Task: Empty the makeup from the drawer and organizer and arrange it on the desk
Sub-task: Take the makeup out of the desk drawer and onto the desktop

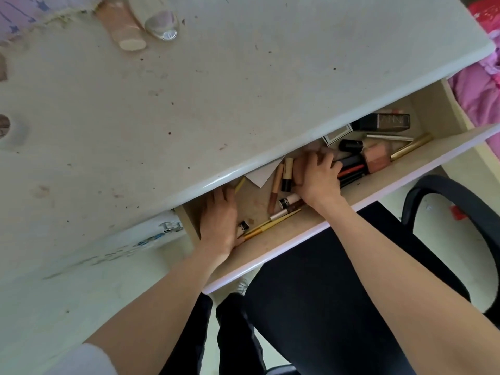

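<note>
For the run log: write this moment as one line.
drawer open | left hand in drawer, grip unclear | right hand gripping makeup tubes | desk mostly bare

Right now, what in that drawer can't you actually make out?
Head view only:
- Back of the drawer: hidden under the desk edge.
- What the right hand grips: covered by its fingers.
- Left hand fingertips: under the desk edge.
- Dark bottle label: too blurred.
</note>
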The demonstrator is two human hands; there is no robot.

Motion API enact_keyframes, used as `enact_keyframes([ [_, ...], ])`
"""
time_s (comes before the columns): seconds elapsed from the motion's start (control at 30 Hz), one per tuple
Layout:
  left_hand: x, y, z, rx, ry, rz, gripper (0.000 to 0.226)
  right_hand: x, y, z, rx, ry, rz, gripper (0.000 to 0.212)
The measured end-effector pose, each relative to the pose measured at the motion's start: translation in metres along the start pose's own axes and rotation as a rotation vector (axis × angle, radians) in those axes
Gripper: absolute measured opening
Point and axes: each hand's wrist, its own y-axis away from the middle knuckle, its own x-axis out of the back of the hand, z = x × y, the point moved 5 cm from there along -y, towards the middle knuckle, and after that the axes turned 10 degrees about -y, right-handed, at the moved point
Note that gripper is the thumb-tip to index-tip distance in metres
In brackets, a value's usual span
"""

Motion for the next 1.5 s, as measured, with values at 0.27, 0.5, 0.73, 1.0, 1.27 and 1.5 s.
enact_keyframes([
  [0.27, 0.001, 0.003, 0.001, -0.034, 0.116, -0.077, 0.057, 0.008, 0.008, -0.003, -0.042, -0.042, -0.071, 0.084],
  [0.5, 0.019, 0.031, -0.006, -0.092, 0.365, -0.067, 0.037, 0.042, 0.055, -0.014, -0.018, -0.195, 0.059, 0.080],
  [0.73, 0.069, 0.062, -0.027, -0.232, 0.574, 0.164, 0.026, 0.067, 0.104, -0.038, 0.065, -0.529, 0.197, 0.082],
  [1.0, 0.115, 0.059, -0.118, 0.013, 0.671, 0.424, 0.023, 0.068, 0.099, -0.130, 0.280, -0.523, 0.217, 0.077],
  [1.27, 0.111, 0.042, -0.209, 0.293, 0.659, 0.449, 0.028, 0.029, 0.079, -0.221, 0.467, -0.341, 0.154, 0.069],
  [1.5, 0.110, 0.022, -0.228, 0.232, 0.688, 0.415, 0.029, 0.022, 0.046, -0.253, 0.461, -0.338, 0.190, 0.067],
])
